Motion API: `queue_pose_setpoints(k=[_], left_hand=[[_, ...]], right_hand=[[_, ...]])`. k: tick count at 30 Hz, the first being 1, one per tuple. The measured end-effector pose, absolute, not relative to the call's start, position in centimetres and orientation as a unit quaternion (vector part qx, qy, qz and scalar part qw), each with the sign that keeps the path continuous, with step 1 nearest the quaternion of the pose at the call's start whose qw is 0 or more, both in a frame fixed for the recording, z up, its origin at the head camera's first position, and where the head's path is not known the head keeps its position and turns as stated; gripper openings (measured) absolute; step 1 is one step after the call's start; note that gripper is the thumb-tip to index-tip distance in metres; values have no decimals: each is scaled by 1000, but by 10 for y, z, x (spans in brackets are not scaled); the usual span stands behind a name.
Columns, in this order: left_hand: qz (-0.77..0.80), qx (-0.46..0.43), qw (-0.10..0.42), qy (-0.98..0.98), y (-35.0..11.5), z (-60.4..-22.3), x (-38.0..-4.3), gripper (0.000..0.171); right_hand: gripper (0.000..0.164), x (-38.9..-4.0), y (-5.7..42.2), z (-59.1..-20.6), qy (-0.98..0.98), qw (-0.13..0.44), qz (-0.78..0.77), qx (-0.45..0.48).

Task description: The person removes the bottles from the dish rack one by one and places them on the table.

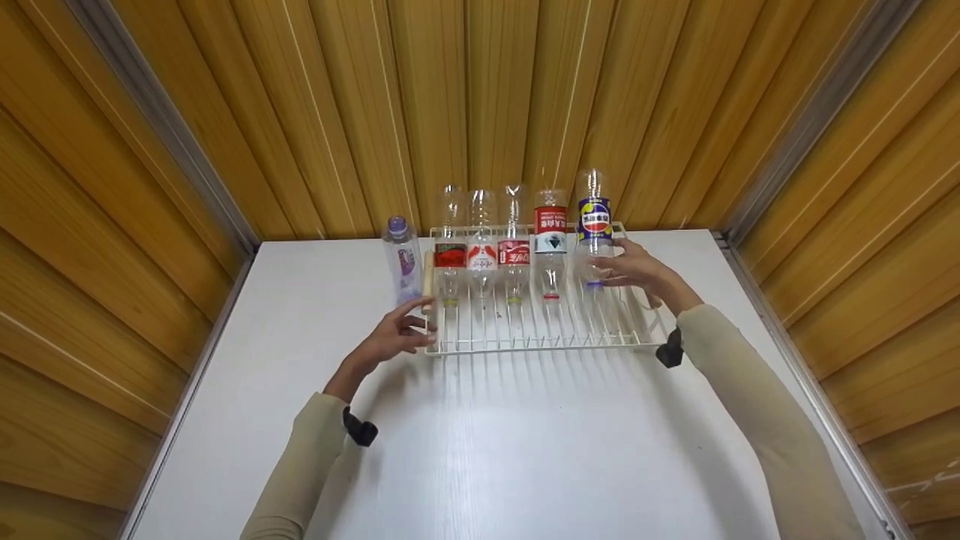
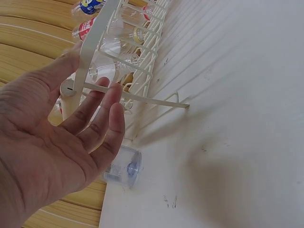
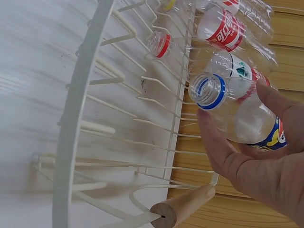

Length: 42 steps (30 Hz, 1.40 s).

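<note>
My right hand (image 1: 637,270) grips an upside-down clear bottle (image 1: 595,217) with a blue, yellow and red label, at the right end of a row. In the right wrist view, its uncapped neck (image 3: 209,92) has a blue ring. The bottles stand neck-down in a cream wire rack (image 1: 540,346) with wooden side handles (image 3: 183,206). At the rack's front left corner my left hand (image 1: 390,337) touches the frame, its fingers spread and slightly bent, holding no bottle. Left of the right hand's bottle is a bottle with a red and white label (image 1: 551,229).
Three more neck-down bottles, including one with a red and white label (image 1: 481,256), fill the rack's left part. An upright bottle with a purple cap (image 1: 405,259) stands left of the rack. The white table (image 1: 525,450) meets wood-look panels (image 1: 495,112) behind.
</note>
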<state>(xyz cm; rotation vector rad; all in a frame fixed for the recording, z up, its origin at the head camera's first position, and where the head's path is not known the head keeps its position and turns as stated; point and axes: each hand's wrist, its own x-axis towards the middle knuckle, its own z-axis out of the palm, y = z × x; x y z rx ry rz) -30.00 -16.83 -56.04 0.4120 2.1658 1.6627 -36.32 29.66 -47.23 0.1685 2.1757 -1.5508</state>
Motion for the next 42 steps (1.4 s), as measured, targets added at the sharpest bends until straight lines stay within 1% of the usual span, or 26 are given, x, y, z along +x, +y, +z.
queue_pose_setpoints(k=[10,13,18,27,32,36,42], left_hand=[[588,131,196,774,-168,-565,-302,78],[588,134,196,773,-167,-565,-302,79],[591,148,193,769,-168,-565,-302,78],[591,154,187,769,-168,-564,-304,78],[597,160,185,764,-170,-566,-303,78],[594,165,182,766,-170,-564,-303,77],[593,165,188,766,-170,-565,-304,77]], right_hand=[[100,-349,299,-476,799,179,-574,31],[97,-344,297,-479,803,161,-574,11],[86,-337,292,-482,797,138,-588,-26],[77,-332,286,-485,769,139,-621,-53],[75,-330,285,-489,781,148,-603,-67],[73,-329,284,-492,779,142,-605,-79],[74,-326,286,-495,779,138,-605,-83]])
